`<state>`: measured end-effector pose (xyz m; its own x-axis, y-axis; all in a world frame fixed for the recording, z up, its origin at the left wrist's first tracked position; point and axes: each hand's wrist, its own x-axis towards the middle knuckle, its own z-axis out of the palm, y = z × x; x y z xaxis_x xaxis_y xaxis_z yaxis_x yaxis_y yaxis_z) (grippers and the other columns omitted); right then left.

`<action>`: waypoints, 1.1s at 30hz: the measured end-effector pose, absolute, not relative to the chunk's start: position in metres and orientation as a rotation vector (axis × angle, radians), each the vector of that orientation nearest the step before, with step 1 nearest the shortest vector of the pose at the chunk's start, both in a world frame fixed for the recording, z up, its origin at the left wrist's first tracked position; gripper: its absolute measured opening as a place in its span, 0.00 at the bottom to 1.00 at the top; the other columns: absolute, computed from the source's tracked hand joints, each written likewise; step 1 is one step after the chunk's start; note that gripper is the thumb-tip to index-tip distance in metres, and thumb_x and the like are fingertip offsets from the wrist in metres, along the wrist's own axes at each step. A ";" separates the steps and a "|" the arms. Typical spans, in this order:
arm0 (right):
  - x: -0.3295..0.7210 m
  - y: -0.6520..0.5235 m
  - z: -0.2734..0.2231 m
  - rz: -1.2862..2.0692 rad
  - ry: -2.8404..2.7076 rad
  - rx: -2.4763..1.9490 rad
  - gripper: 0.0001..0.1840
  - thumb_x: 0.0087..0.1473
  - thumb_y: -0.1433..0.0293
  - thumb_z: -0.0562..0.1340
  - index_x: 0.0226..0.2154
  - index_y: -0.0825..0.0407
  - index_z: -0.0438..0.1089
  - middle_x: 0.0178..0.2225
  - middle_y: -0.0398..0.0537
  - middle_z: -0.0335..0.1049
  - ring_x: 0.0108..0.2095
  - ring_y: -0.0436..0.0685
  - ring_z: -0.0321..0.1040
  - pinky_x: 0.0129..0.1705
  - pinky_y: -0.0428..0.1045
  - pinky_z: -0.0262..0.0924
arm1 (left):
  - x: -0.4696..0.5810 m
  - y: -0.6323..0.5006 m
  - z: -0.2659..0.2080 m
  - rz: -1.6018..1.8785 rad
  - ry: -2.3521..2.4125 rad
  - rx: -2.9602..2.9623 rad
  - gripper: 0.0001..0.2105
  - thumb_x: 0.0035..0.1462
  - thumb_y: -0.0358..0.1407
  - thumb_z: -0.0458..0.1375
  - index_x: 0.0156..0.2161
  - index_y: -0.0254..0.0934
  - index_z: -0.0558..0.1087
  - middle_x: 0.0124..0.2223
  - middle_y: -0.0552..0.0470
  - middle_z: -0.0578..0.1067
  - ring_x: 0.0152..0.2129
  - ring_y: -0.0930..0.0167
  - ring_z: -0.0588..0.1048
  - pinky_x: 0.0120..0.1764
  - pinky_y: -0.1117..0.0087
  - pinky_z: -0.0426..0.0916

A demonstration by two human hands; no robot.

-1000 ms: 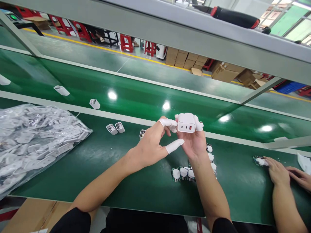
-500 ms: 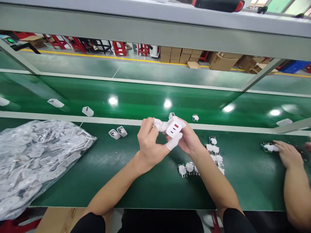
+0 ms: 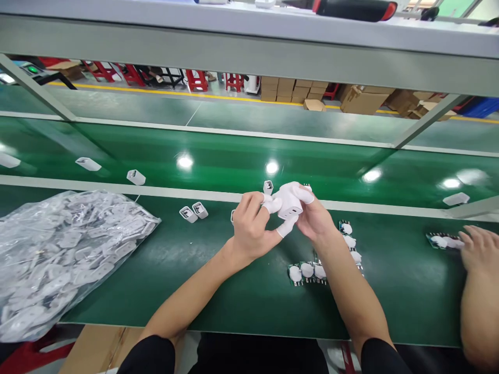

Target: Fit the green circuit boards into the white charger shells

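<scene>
A white charger with port slots on its end face is held up over the bench. My right hand grips it from the right, thumb and fingers around its body. On the other side my left hand is closed at its left edge, fingertips pressed to it. White finger cots cover several fingertips. Two open white charger housings lie left of my hands; part of another pale item shows behind my left hand. Circuit boards with white putty-like blobs lie in rows under and beside my right forearm.
A clear bag of white plastic parts covers the bench's left. Beyond the pale rail, the green belt carries white housings. A co-worker's hand is beside boards at right. A shelf beam crosses above.
The charger has turned in my hands, its port face now tipping downward. Both hands have shifted slightly right in view. The co-worker's hand has drawn back from the boards.
</scene>
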<state>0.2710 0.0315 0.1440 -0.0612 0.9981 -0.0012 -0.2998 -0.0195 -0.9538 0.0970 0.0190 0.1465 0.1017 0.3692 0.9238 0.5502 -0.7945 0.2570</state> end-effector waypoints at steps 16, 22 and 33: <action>0.303 0.146 0.048 0.495 -1.740 -1.612 0.06 0.58 0.64 0.68 0.37 0.48 0.75 0.47 0.52 0.73 0.43 0.61 0.74 0.58 0.62 0.74 | 0.013 0.046 0.189 -2.147 -1.224 -1.975 0.09 0.74 0.48 0.62 0.47 0.46 0.75 0.42 0.49 0.73 0.40 0.63 0.73 0.38 0.57 0.67; 0.312 0.140 0.062 0.369 -1.783 -1.661 0.19 0.65 0.57 0.65 0.54 0.48 0.75 0.57 0.58 0.77 0.56 0.66 0.75 0.62 0.62 0.71 | 0.006 0.049 0.191 -2.165 -1.208 -1.948 0.11 0.75 0.48 0.60 0.46 0.43 0.74 0.41 0.50 0.73 0.39 0.66 0.74 0.36 0.57 0.67; 0.330 0.137 0.059 0.454 -1.815 -2.244 0.28 0.58 0.51 0.71 0.53 0.52 0.75 0.46 0.63 0.83 0.44 0.74 0.80 0.49 0.65 0.72 | 0.007 0.044 0.197 -2.238 -1.218 -2.028 0.11 0.74 0.47 0.62 0.44 0.42 0.75 0.40 0.50 0.75 0.38 0.67 0.75 0.38 0.59 0.69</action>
<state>0.3296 0.1370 0.0594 0.1900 0.9767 -0.1001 0.9088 -0.2135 -0.3585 0.0070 0.0445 0.1975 -0.2206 0.5432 0.8101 0.3856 -0.7143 0.5840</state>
